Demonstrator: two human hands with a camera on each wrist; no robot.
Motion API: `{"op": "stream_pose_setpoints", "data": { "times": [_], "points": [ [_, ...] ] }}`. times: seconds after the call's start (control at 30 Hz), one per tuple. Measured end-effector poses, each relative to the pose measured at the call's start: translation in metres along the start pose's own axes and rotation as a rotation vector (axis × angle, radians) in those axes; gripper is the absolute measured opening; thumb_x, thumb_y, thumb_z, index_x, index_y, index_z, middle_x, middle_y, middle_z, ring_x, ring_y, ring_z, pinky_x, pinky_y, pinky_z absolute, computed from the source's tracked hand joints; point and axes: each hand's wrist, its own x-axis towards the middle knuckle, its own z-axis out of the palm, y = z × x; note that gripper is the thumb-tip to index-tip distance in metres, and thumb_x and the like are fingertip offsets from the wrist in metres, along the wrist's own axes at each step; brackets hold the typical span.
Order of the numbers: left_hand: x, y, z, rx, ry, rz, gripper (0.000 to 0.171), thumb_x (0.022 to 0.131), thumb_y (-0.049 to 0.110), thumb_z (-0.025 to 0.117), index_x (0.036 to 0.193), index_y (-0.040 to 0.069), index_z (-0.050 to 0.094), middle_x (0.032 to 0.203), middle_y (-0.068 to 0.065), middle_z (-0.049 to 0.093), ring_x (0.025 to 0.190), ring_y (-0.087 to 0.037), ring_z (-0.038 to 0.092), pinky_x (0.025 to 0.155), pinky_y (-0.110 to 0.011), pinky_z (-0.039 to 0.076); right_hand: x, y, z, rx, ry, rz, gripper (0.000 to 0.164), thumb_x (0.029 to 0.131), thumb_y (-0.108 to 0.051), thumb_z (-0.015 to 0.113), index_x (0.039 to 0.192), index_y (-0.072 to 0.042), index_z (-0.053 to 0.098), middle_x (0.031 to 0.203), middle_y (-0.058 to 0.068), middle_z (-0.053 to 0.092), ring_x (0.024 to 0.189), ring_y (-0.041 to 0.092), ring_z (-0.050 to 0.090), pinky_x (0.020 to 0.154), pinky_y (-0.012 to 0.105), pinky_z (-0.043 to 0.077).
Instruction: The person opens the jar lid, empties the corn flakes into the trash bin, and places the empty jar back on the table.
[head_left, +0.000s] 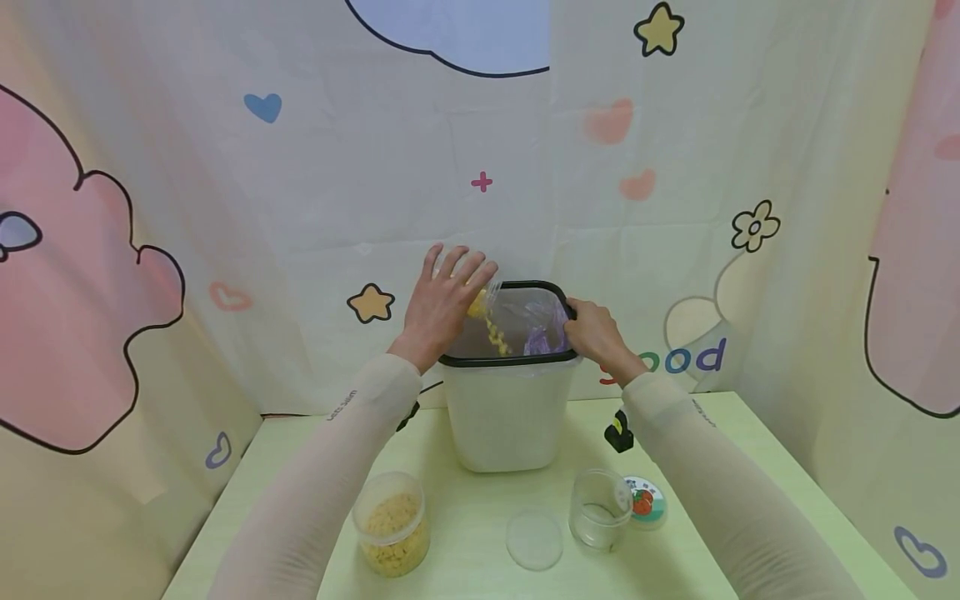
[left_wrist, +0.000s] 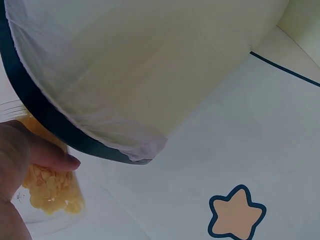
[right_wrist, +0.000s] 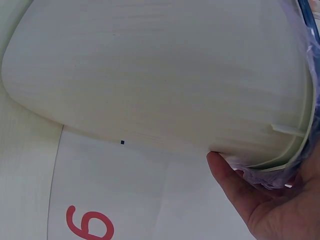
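My left hand (head_left: 444, 307) grips a clear plastic jar (left_wrist: 45, 226), tipped over the mouth of a white bin (head_left: 506, 421) with a black rim. Small yellow pieces (head_left: 497, 336) fall from it into the bin, and more yellow pieces (left_wrist: 50, 187) lie inside the jar along its wall. In the left wrist view, my thumb presses across the jar beside the rim. My right hand (head_left: 597, 333) holds the bin's rim at its right side, fingers over a thin purple liner (head_left: 537, 340). In the right wrist view, that hand's thumb lies against the bin's outer wall.
A clear jar of yellow crumbly pieces (head_left: 393, 533) stands at the front left of the table. Front centre lies a clear round lid (head_left: 534, 540), beside an open clear jar (head_left: 597, 512). Behind that jar is a lid with a tomato picture (head_left: 648, 502). A printed curtain (head_left: 315, 183) hangs behind.
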Motion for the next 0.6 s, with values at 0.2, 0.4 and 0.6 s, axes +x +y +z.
{"op": "stream_pose_setpoints", "data": {
  "times": [0.2,0.4,0.6],
  "points": [
    [0.0008,0.0006,-0.0007,0.046,-0.002,0.022,0.073,0.086,0.006,0.068,0.147,0.03,0.037,0.15,0.0,0.041,0.142,-0.027,0.032,0.123,-0.051,0.017,-0.0008,0.0008,-0.0002,0.006,-0.004,-0.001,0.061,0.091,-0.008,0.038,0.151,0.001,0.032,0.151,0.024,0.041,0.129,0.037,0.049,0.108,0.051,0.042],
    [0.0,0.0011,-0.0006,0.081,-0.008,0.037,0.076,0.085,0.007,0.072,0.148,0.03,0.035,0.152,0.0,0.039,0.143,-0.026,0.03,0.123,-0.051,0.015,-0.0012,0.0002,-0.0001,-0.007,0.003,-0.006,0.061,0.091,-0.008,0.037,0.151,0.0,0.033,0.149,0.024,0.043,0.133,0.04,0.047,0.11,0.053,0.041],
    [-0.0006,0.0022,-0.002,0.137,-0.035,0.06,0.083,0.082,0.011,0.077,0.15,0.03,0.032,0.154,0.001,0.036,0.146,-0.026,0.027,0.124,-0.052,0.012,-0.0014,0.0002,0.0012,-0.003,0.004,0.0,0.06,0.092,-0.008,0.038,0.151,-0.001,0.033,0.149,0.023,0.045,0.131,0.039,0.049,0.109,0.052,0.042]
  ]
}}
